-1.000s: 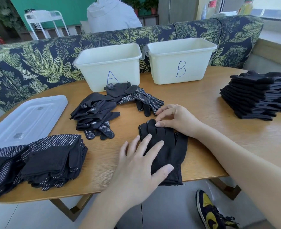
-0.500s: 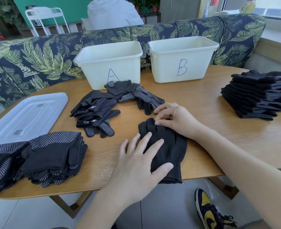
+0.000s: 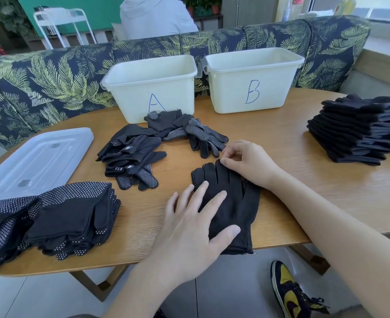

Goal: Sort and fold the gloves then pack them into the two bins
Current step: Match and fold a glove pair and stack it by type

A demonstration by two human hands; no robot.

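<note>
A black glove [image 3: 232, 203] lies flat near the front edge of the wooden bench [image 3: 281, 138], its fingers pointing toward the bins and its cuff at the bench edge. The left hand [image 3: 189, 228] rests on it with fingers straight and spread, pressing down on the palm and cuff. The right hand [image 3: 246, 161] is at the glove's fingertips, thumb and forefinger pinching the tip of one glove finger.

Behind the glove, a loose heap of unsorted gloves [image 3: 143, 152], some with white dots, spreads across the middle of the bench. Further back stand two white bins side by side: bin A [image 3: 152, 88] on the left and bin B [image 3: 253, 79] on the right. A folded pile of dotted gloves [image 3: 58, 216] sits at the front left, with a clear plastic lid [image 3: 36, 159] just behind it. A tall stack of plain black gloves [image 3: 359, 129] stands at the far right.
</note>
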